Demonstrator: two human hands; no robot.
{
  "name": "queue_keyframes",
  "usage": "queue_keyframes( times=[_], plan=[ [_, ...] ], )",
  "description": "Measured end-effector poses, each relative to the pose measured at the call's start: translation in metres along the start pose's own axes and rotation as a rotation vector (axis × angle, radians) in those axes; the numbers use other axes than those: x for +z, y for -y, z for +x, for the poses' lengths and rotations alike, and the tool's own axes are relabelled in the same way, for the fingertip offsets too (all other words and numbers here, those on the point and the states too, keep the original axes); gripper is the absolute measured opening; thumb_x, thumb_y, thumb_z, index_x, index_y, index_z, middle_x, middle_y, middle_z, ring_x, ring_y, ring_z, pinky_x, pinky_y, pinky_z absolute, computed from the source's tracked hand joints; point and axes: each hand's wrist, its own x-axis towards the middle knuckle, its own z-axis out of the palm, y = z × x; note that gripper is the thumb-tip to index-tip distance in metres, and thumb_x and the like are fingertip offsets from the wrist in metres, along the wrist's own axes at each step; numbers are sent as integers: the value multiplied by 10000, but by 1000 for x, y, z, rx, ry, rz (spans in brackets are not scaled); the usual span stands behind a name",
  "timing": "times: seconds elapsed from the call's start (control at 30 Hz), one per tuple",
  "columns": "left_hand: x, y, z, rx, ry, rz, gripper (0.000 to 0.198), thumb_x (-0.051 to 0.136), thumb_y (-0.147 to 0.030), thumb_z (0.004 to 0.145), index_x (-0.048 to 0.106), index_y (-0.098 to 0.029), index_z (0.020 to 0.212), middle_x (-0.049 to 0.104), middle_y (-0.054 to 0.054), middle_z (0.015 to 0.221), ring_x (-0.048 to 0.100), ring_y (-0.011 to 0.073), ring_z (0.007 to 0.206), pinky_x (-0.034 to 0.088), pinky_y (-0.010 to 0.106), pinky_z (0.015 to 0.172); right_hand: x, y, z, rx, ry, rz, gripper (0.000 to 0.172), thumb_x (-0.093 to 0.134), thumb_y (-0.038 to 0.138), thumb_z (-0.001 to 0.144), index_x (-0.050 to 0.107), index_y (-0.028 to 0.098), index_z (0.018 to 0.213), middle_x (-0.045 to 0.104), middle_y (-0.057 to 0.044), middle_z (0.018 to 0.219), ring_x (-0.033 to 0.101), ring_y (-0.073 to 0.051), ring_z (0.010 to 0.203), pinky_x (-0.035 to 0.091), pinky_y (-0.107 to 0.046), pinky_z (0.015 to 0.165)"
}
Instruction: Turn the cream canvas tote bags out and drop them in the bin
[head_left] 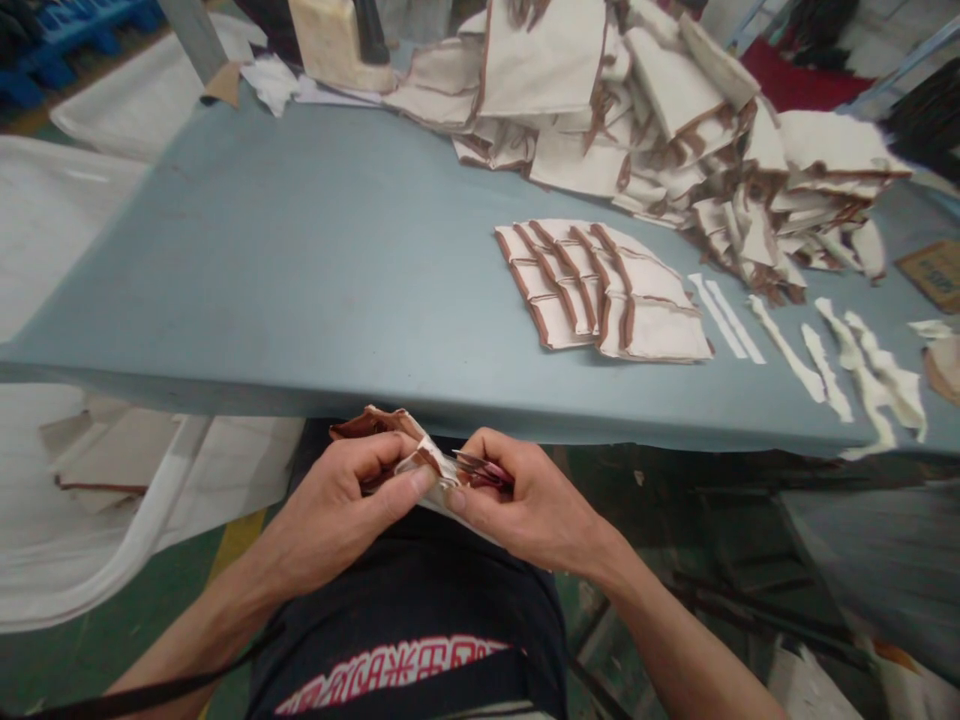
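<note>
My left hand is closed on a cream fabric piece with brown edging, pinched between thumb and fingers near the table's front edge. My right hand holds small scissors, their blades pointing left toward the fabric. Its thumb and fingertips also touch the fabric's edge. On the table beyond lies an overlapping row of several cream pieces with brown trim. The lower part of the held fabric is hidden behind my hands.
A big heap of cream, brown-edged pieces covers the back right of the blue-grey table. White strips and crumpled cream scraps lie at right. Below on the left, a white bin holds more pieces.
</note>
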Motion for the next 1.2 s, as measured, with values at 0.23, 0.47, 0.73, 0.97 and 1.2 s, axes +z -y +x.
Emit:
queue_keyframes(
  times=[0.23,0.47,0.73,0.97,1.2],
  plan=[
    [2,0,-1,34,-8,53,289,573,-345,934,766,-175,801,688,8,745,589,170,675,472,235,603,-7,10,10,11,-13,-71,229,698,338,903,576,186,784,456,84,621,390,-86,564,273,-213,499],
    [1,-1,1,5,28,97,344,533,-408,920,743,-168,790,678,25,742,582,190,676,464,258,594,-26,11,26,64,268,18,380,743,445,901,512,194,733,354,91,647,286,-75,573,215,-206,478],
    [-3,-4,2,22,23,113,354,511,-425,945,647,-187,723,670,22,767,595,201,727,464,273,646,-30,18,37,52,354,33,451,761,533,893,507,198,730,329,97,634,261,-74,555,189,-218,469],
    [-6,-2,3,-4,27,37,368,540,-458,958,671,-184,749,682,18,766,609,194,724,478,263,644,-23,14,35,-26,248,40,325,690,448,948,520,204,816,373,88,689,321,-95,603,266,-224,522],
    [-11,3,-2,-22,26,1,331,606,-442,951,715,-183,776,712,38,802,625,198,728,508,265,643,-13,18,-8,-79,-95,-221,143,509,261,1022,552,213,895,523,73,645,455,-110,565,316,-244,561]
  ],
)
